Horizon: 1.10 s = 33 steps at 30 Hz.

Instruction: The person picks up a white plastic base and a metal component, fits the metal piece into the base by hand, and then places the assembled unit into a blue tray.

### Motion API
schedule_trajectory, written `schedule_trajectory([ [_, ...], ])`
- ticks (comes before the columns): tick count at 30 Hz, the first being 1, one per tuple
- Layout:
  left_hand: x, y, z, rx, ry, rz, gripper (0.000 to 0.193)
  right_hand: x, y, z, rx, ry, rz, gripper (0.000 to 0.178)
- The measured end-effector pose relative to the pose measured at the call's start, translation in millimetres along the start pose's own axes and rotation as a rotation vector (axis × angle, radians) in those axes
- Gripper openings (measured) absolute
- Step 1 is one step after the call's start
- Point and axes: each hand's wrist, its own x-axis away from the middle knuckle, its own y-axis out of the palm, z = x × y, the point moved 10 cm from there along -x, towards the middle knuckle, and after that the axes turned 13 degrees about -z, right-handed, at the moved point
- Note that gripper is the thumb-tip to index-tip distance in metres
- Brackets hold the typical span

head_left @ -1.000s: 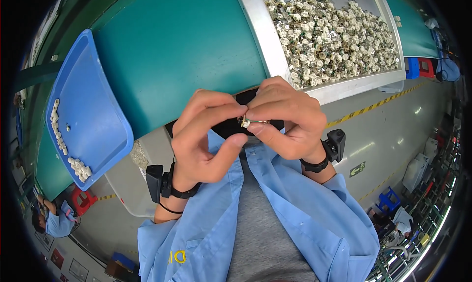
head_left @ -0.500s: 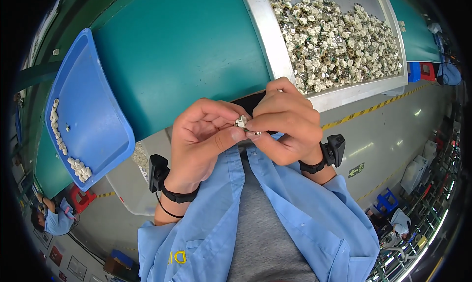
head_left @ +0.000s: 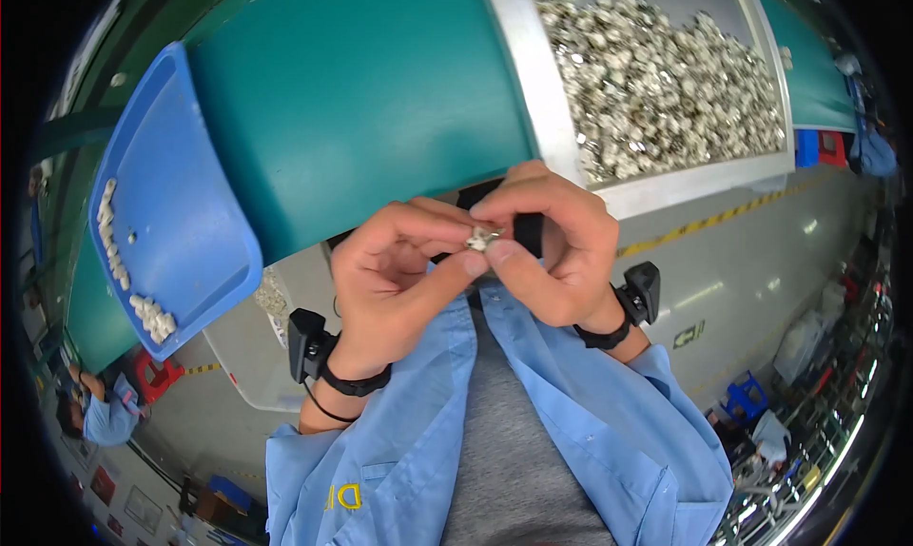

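Note:
A small white part with a shiny metal piece (head_left: 482, 239) sits between my two hands, in front of my chest. My left hand (head_left: 399, 270) pinches its left side between thumb and fingers. From the other side, the thumb and forefinger of my right hand (head_left: 556, 246) close on the metal piece. The fingertips hide some of it, and the picture is slightly blurred. Beyond my right hand lies a metal-rimmed tray (head_left: 656, 194) heaped with many similar small white and metal parts (head_left: 666, 89).
A green work surface (head_left: 361, 99) stretches ahead of me. At its left stands a blue tray (head_left: 190, 204) with white pieces (head_left: 152, 320) along its left side. Below it is a clear bin (head_left: 257, 375). Another person (head_left: 105, 413) is at far left; a blue stool (head_left: 747, 394) stands at right.
My right hand's fingers have spread and shifted their grip, with thumb and forefinger now at the metal piece. My left hand keeps its pinch. The view has shifted slightly.

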Motion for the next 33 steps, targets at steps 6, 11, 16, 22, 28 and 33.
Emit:
schedule_trajectory([
  [6,6.9,-2.9,-11.3,0.035,0.033,0.093,0.021,3.2,4.4,3.8,-0.056,0.057,0.002,0.023],
  [11,17.9,-7.1,-10.8,-0.037,-0.007,0.062,0.023,9.5,13.1,23.0,-0.178,0.115,-0.02,0.022],
  [16,31.2,-17.1,-10.4,-0.002,0.012,0.094,0.023,3.9,27.4,27.9,-0.201,0.126,-0.089,0.021],
  [22,49.6,-30.4,-8.0,-0.053,-0.074,0.247,0.03,-4.0,41.3,28.0,-0.152,0.119,-0.137,0.019],
  [28,104.5,-77.9,107.1,-1.084,0.144,0.534,0.024,-8.7,49.8,30.6,-0.219,0.05,-0.105,0.015],
  [33,225.3,-201.1,206.8,-1.79,-0.31,0.898,0.018,-12.1,67.4,38.6,-0.259,0.084,-0.158,0.013],
])
